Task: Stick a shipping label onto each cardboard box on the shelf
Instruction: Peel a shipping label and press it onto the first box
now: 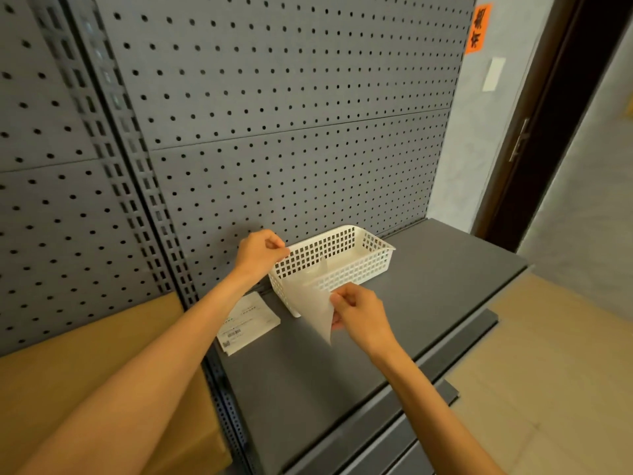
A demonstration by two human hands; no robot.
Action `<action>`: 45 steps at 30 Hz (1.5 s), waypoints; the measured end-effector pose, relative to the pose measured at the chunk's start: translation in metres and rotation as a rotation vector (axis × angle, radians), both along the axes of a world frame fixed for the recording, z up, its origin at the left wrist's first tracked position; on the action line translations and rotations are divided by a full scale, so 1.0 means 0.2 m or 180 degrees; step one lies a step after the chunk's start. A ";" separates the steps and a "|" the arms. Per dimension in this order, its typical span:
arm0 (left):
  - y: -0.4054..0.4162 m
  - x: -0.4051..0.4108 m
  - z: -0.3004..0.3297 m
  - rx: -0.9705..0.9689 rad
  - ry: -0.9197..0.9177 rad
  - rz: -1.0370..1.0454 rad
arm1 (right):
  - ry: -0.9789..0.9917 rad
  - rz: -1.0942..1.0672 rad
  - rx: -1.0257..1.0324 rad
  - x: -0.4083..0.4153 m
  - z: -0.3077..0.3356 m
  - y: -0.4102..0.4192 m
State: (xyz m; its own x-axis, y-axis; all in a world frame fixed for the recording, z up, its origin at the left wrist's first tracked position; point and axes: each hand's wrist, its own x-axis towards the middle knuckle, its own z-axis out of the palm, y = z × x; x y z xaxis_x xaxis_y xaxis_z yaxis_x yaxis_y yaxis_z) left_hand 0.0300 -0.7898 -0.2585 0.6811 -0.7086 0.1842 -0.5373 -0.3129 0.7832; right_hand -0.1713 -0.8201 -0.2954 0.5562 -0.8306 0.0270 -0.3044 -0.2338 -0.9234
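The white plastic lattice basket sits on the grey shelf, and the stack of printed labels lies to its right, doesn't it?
Not quite. The head view shows the stack of printed labels lying to the left of the white plastic lattice basket, not the right. The basket does sit on the grey shelf.

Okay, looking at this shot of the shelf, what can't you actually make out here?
- Print on the label stack: too small to read, head view.
- Cardboard box: cut off at the frame's bottom edge, partly behind the left arm.
- Left hand fingertips: what they pinch is unclear.
- Sheet in the right hand: printed side not visible.
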 end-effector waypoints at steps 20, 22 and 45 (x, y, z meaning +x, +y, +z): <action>0.90 0.07 0.22 -0.0357 0.1499 0.0460 | -0.0411 0.1064 -0.1002 0.51 0.29 0.48; 1.00 0.07 0.20 -0.0426 0.1584 0.0576 | -0.0430 0.1287 -0.1056 0.55 0.29 0.57; 1.54 0.12 0.17 -0.0890 0.1304 0.1467 | -0.0641 0.1397 -0.0860 0.70 0.29 0.91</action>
